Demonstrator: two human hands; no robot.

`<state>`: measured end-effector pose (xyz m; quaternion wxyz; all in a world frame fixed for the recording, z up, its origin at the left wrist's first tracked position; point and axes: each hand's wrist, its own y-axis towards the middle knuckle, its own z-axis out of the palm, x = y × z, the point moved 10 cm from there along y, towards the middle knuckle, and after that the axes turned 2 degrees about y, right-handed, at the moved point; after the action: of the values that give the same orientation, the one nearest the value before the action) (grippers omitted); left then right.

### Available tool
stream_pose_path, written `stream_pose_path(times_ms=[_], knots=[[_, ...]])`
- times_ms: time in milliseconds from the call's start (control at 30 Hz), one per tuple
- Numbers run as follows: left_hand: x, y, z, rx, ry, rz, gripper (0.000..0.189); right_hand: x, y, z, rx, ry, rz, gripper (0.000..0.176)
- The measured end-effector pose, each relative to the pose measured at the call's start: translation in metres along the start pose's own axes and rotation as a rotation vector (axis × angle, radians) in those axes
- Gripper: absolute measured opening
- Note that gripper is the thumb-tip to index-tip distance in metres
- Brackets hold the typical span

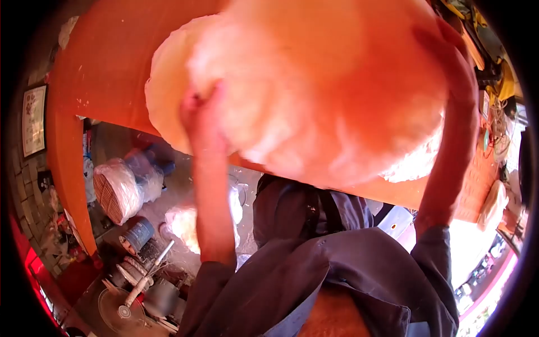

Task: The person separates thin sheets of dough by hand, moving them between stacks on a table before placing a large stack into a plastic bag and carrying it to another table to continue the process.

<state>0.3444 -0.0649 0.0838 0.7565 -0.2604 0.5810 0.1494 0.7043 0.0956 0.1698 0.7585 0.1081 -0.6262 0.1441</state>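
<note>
A large, pale, thin sheet (pixel 320 84), blurred by motion, spreads over the orange table (pixel 112 67) and hangs past its front edge. Beneath it, a second pale layer with an uneven rim (pixel 168 95) shows at the left. My left hand (pixel 205 104) is at the sheet's left part, fingers curled in and pressed together on its edge. At the upper right my right hand (pixel 446 42) reaches along the sheet's right side; its fingers are smeared by motion and partly lost against the orange.
Below the table at the left lie a plastic-wrapped round stool (pixel 115 191), a blue bucket (pixel 137 233) and a metal pot (pixel 161 297). A framed paper (pixel 34 121) hangs on the left wall. Cords (pixel 497 126) and a pale cloth (pixel 493 205) are at the right.
</note>
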Motion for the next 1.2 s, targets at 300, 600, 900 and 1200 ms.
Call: stream_pose_path(times_ms=[300, 600, 900, 1200], knots=[[0.02, 0.085, -0.226, -0.153, 0.193, -0.065, 0.04, -0.203, 0.09, 0.154, -0.027, -0.477, 0.151, 0.025], [0.037, 0.069, -0.283, -0.459, 0.334, 0.044, 0.042, -0.158, 0.062, 0.163, -0.264, -1.148, -0.224, 0.048], [0.063, 0.066, -0.24, -0.242, 0.312, 0.025, 0.042, -0.193, 0.061, 0.15, -0.224, -0.881, -0.283, 0.015], [-0.022, 0.019, -0.23, -0.528, 0.485, 0.414, 0.03, -0.105, -0.127, -0.034, -0.233, -1.52, -0.004, 0.057]])
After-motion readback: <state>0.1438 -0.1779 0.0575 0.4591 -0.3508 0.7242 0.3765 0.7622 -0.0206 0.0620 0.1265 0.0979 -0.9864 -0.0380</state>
